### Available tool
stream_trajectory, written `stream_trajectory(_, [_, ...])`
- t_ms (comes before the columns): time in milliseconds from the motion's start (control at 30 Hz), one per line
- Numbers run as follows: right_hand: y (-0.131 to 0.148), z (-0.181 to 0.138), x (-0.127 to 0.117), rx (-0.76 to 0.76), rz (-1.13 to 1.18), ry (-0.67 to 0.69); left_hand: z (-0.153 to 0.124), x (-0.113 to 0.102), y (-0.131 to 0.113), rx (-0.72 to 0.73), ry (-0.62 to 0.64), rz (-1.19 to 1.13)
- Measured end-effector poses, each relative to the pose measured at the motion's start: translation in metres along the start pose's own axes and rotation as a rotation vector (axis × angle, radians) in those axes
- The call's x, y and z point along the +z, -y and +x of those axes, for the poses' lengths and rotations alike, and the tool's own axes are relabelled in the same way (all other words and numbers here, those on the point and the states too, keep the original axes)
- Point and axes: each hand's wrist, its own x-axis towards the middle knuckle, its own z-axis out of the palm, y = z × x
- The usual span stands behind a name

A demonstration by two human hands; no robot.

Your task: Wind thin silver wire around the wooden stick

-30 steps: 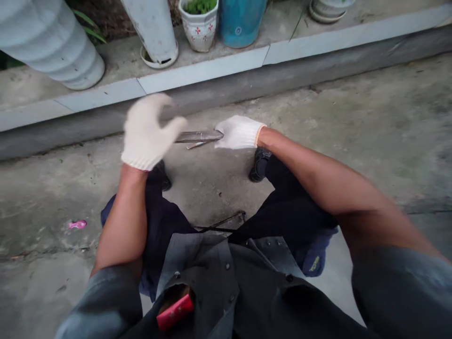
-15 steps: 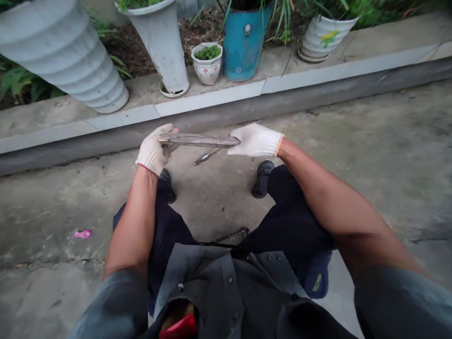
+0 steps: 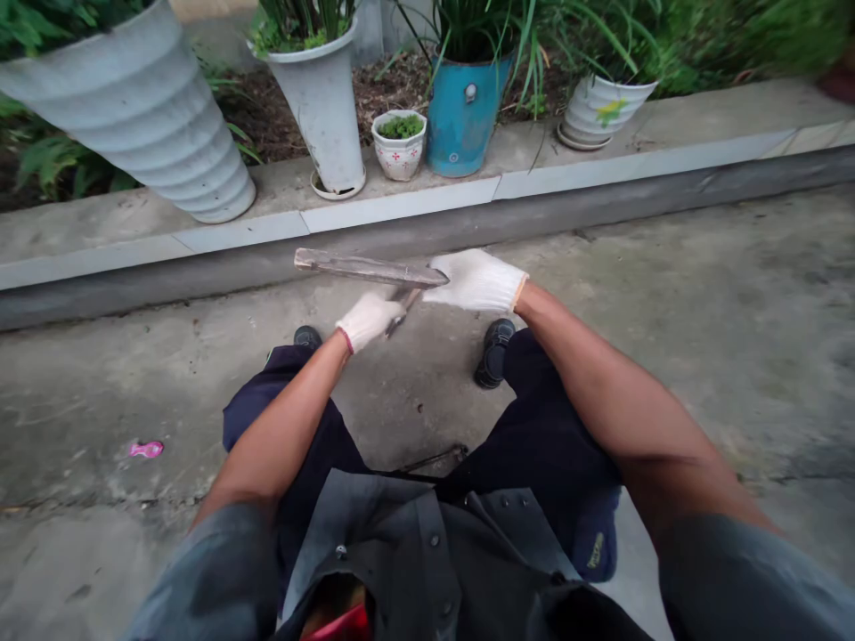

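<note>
My right hand (image 3: pixel 476 279), in a white knit glove, is closed on one end of a weathered wooden stick (image 3: pixel 367 268). The stick points left, its far end free in the air. Below it, my gloved left hand (image 3: pixel 370 321) is closed around the lower part of a thin tool with a brown shaft (image 3: pixel 409 299) and a darker end. The tool's upper part passes behind the stick towards my right hand. Whether the right fingers also hold it is hidden.
Potted plants line a low tiled ledge (image 3: pixel 401 203) ahead, among them a tall ribbed white pot (image 3: pixel 153 116) and a blue pot (image 3: pixel 468 116). A pink object (image 3: pixel 146 450) lies on the concrete at left. A dark thin item (image 3: pixel 434 458) lies between my legs.
My left hand has let go of the wooden stick's left end, moved down and right, and closed on the thin tool. My right hand still holds the stick.
</note>
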Motion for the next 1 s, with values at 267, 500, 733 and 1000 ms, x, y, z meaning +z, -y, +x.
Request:
stream_trajectory(267, [-0.023,0.005,0.012,0.137,-0.212,-0.059,-0.013,0.028,0.016,0.038,0.126,0.074])
stream_trajectory(500, [-0.034,0.003,0.017,0.111,-0.145,-0.009,-0.019,0.026,0.009,-0.05,0.046,-0.095])
stream_trajectory(733, [-0.023,-0.001,0.014,0.142,0.172,0.042,-0.028,0.02,0.003,-0.051,0.131,-0.239])
stream_trajectory(1000, [-0.01,-0.002,0.025,0.155,0.431,0.118,-0.025,0.008,-0.009,0.004,0.0,-0.369])
